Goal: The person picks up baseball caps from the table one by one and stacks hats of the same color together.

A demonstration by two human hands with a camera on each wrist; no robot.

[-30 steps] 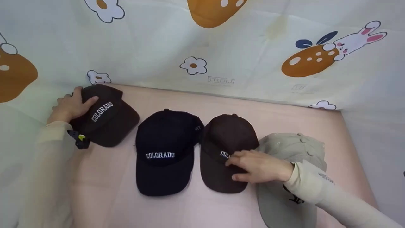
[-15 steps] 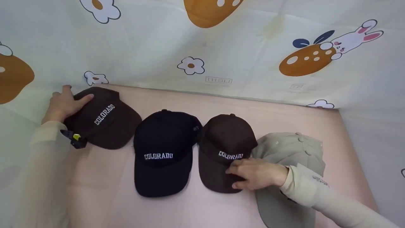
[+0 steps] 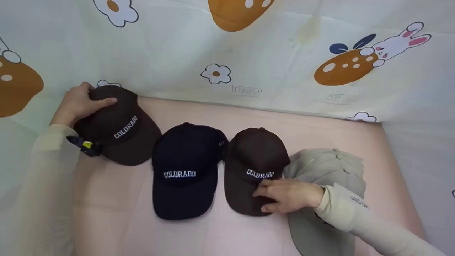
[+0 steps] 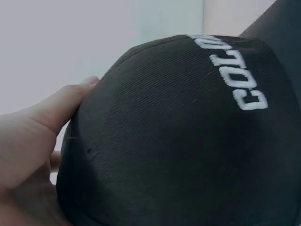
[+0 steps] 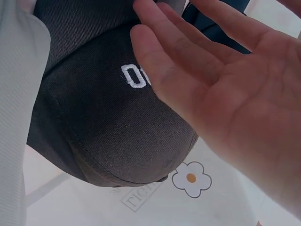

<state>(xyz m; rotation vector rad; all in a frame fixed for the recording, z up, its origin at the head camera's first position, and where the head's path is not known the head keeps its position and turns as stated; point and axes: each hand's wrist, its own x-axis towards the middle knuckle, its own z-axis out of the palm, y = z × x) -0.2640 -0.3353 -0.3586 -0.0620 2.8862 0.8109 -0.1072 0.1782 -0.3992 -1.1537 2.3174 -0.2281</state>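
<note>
My left hand [image 3: 80, 103] grips the crown of a dark brown baseball cap [image 3: 121, 117] at the far left, thumb across its front and the other fingers mostly hidden behind. White COLORADO lettering slants up across this cap. The left wrist view shows the same cap [image 4: 178, 136] filling most of the picture, the thumb along its edge. Over the brim of a second brown cap [image 3: 256, 153] lies my right hand [image 3: 289, 195], fingers loosely bent and grasping nothing. In the right wrist view the fingers pass just in front of that cap's lettering [image 5: 135, 76].
A navy COLORADO cap [image 3: 185, 170] lies between the two brown ones, brim toward me. At the right a grey-beige cap [image 3: 330, 167] is partly covered by my right forearm. The pink tabletop [image 3: 149, 234] meets a patterned cloth wall [image 3: 170, 53] at the back.
The left hand has shifted the held brown cap slightly right, and its crown has risen and turned. My right hand has slid a little toward the brim, uncovering the second brown cap's lettering.
</note>
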